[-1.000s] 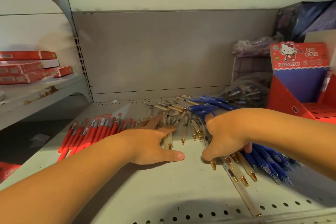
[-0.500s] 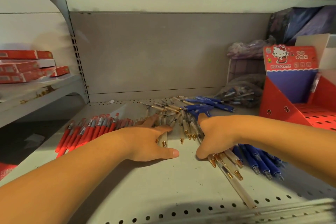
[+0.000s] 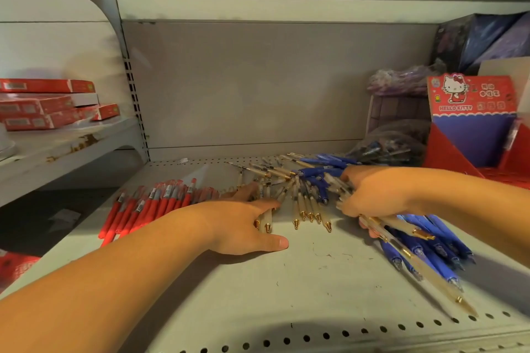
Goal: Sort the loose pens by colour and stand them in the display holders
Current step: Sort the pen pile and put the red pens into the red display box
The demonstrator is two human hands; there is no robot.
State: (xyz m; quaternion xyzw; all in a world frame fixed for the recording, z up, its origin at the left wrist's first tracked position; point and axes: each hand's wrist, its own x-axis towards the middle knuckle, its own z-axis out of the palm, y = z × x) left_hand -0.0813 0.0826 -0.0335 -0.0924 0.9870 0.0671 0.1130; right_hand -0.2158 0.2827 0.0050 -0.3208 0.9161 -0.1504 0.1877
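Far left, red boxes are stacked on a side shelf, well apart from the action. On the main shelf, red pens are laid in a tight row, tips toward the near edge. Just right of them the left hand is pressed flat, fingers straight and laid over the clear pens, thumb stretched along bare metal. Those gold-tipped pens are fanned out mid-shelf. Open grey surface is seen from both hands to the perforated near lip. The right hand is curled round a bunch of clear pens. Blue pens are piled beneath the wrist, spilling toward the near right edge. Far right, a red display holder is stood by the back panel, apart from the loose pens.
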